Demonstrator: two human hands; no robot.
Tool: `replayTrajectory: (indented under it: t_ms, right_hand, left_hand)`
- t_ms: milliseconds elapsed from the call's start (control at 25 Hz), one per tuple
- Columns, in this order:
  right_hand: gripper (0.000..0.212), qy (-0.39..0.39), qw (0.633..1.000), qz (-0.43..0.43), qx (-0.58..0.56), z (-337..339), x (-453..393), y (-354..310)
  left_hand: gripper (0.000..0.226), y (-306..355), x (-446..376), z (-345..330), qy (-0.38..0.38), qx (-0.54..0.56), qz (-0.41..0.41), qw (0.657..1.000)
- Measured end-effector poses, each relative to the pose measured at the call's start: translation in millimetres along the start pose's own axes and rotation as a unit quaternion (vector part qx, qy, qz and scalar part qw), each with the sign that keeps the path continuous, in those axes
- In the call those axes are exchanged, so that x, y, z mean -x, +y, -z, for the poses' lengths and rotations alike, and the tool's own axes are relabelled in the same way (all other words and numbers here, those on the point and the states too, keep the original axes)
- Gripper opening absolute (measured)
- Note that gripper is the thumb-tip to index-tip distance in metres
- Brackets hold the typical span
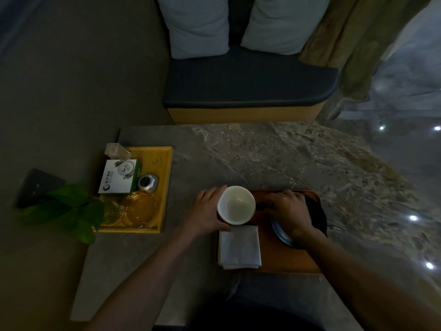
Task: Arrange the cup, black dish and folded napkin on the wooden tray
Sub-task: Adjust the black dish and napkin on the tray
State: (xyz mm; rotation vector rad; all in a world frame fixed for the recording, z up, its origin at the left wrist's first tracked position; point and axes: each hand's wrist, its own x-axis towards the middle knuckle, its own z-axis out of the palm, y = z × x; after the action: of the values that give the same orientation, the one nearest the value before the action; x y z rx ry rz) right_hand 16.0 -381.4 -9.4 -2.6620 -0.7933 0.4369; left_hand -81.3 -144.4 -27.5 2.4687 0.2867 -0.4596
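Note:
A brown wooden tray (281,259) lies on the stone table in front of me. My left hand (207,211) grips the white cup (236,205) from its left side, at the tray's far left corner. A white folded napkin (239,247) lies on the tray's left part, just below the cup. The black dish (317,213) sits on the tray's right part, with a bluish inner edge showing near me. My right hand (290,211) rests palm down on the dish and covers most of it; whether its fingers hold the rim is hidden.
A yellow tray (165,177) at the left holds a white box (118,176), a small silver clock (148,183), glass ashtrays (138,209) and a clear container. Green leaves (71,209) overhang its near left. A bench with dark cushion (248,84) and pillows stands beyond the table.

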Motion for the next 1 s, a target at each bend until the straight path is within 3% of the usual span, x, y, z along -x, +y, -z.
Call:
replayTrajectory:
  t_ms: [280, 1000]
  right_hand:
    - [0.021, -0.013, 1.000, 0.007, 0.005, 2.5, -8.2, 3.8]
    - [0.023, -0.016, 1.000, -0.007, -0.004, -2.3, -5.1, 11.8]
  left_hand:
    - [0.109, 5.5, 2.8, -4.7, 0.043, 0.053, -0.012, 0.998]
    - [0.112, 10.2, 1.9, -3.5, 0.027, 0.046, 0.000, 0.999]
